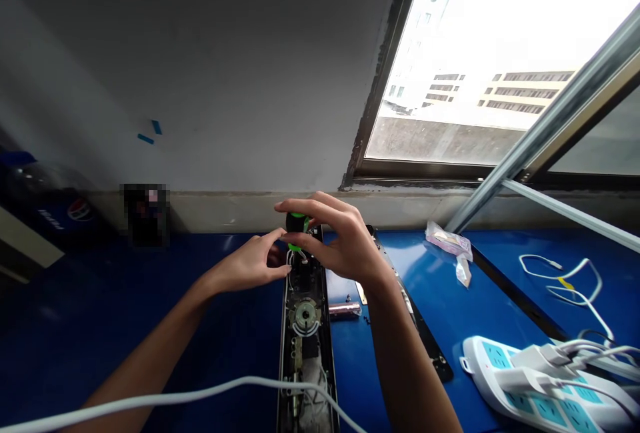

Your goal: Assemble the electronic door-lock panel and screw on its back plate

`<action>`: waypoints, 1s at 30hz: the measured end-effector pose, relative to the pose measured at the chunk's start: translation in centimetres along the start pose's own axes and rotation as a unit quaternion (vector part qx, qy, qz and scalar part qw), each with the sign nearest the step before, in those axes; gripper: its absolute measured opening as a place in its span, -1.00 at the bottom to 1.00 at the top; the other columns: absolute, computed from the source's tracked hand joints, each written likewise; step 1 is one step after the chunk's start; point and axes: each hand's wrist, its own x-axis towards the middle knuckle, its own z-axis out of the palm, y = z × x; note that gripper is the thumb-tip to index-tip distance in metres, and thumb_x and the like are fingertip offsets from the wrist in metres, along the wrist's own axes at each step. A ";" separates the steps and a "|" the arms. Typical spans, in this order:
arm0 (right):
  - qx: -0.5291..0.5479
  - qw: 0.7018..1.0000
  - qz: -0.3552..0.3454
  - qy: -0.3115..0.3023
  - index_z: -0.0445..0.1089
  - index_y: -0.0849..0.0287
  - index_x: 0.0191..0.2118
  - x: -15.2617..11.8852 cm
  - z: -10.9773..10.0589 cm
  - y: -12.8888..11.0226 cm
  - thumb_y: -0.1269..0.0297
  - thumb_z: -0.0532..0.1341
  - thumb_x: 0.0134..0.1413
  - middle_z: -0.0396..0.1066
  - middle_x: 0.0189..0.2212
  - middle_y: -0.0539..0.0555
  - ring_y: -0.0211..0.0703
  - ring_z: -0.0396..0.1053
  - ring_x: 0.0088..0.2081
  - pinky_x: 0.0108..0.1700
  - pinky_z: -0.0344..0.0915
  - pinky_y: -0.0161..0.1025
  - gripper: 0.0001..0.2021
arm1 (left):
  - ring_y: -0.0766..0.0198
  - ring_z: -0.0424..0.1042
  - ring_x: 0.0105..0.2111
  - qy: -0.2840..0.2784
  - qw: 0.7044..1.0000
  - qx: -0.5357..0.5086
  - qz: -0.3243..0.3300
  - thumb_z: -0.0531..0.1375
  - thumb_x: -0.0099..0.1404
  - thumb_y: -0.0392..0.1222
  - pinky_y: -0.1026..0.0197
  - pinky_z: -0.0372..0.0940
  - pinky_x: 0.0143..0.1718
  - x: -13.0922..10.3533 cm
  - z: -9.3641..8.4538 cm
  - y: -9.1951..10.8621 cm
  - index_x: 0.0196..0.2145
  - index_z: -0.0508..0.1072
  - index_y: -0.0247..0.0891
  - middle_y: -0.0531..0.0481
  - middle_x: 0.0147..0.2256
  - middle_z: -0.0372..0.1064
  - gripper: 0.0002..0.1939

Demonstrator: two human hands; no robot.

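Note:
A long black electronic door lock panel [303, 353] lies lengthwise on the blue table, its inside showing wires, a round metal part and a metal bar. Over its far end my right hand [345, 239] is closed around a green-and-black screwdriver [297, 223], which stands roughly upright. The screwdriver's tip is hidden. My left hand [250, 263] is at the panel's left edge, thumb beside the white wires and index finger near the screwdriver handle. Its other fingers are curled and partly hidden. Right of the panel lies a shiny pinkish cylinder [345, 311], with small dark bits near it.
A second long black panel [434, 346] lies partly behind my right forearm. A white cable [200, 393] crosses the foreground. At right are a power strip [543, 386] with plugs, a coiled cable [565, 279] and a plastic packet [450, 241]. A bottle [55, 206] stands far left.

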 end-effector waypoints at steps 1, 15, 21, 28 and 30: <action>-0.010 1.000 0.002 0.006 0.54 0.02 0.16 0.0 0.0 0.1 0.35 0.33 0.33 0.59 0.00 0.09 -0.14 0.55 -0.07 -0.04 0.58 -0.12 -0.67 | -0.01 0.68 -0.18 0.001 1.000 0.000 -0.001 0.28 0.38 0.02 0.06 0.50 -0.15 0.0 0.0 0.0 0.14 0.34 -0.18 -0.03 -0.21 0.67 -0.54; -0.067 0.978 0.193 -0.035 0.58 0.06 -0.08 -2.9 -6.9 0.8 0.22 0.45 0.15 0.61 -0.21 -0.01 -0.19 0.56 -0.26 -0.16 0.57 -0.18 -0.77 | 0.03 0.58 -0.10 0.268 0.945 0.162 0.089 0.17 0.50 0.08 -0.02 0.46 0.03 -0.3 0.7 3.0 -0.02 0.52 -0.16 -0.09 -0.10 0.57 -0.70; -0.038 0.960 0.259 -0.098 0.51 0.12 -0.20 -3.9 -7.1 5.1 0.27 0.45 0.10 0.51 -0.33 -0.03 -0.27 0.43 -0.37 -0.25 0.45 -0.24 -0.82 | 0.00 0.43 0.19 0.108 0.930 0.192 0.294 0.17 0.53 -0.20 -0.02 0.47 0.17 0.7 5.4 3.5 0.02 0.60 -0.20 -0.14 0.00 0.58 -0.76; -0.022 0.960 0.259 -0.100 0.50 0.14 -0.17 -4.1 -7.0 5.7 0.13 0.44 0.11 0.49 -0.33 -0.02 -0.28 0.41 -0.39 -0.30 0.41 -0.26 -0.74 | -0.05 0.41 0.22 0.101 0.930 0.189 0.298 0.17 0.52 -0.22 -0.09 0.50 0.17 1.2 6.2 2.7 0.01 0.64 -0.20 -0.17 0.00 0.59 -0.75; -0.018 0.963 0.256 -0.088 0.49 0.15 -0.15 -4.1 -7.2 5.4 0.13 0.44 0.12 0.49 -0.31 -0.01 -0.26 0.43 -0.37 -0.30 0.42 -0.26 -0.73 | -0.06 0.40 0.23 0.105 0.932 0.187 0.292 0.17 0.52 -0.20 -0.09 0.49 0.18 1.2 5.7 2.5 0.01 0.64 -0.21 -0.17 0.01 0.58 -0.74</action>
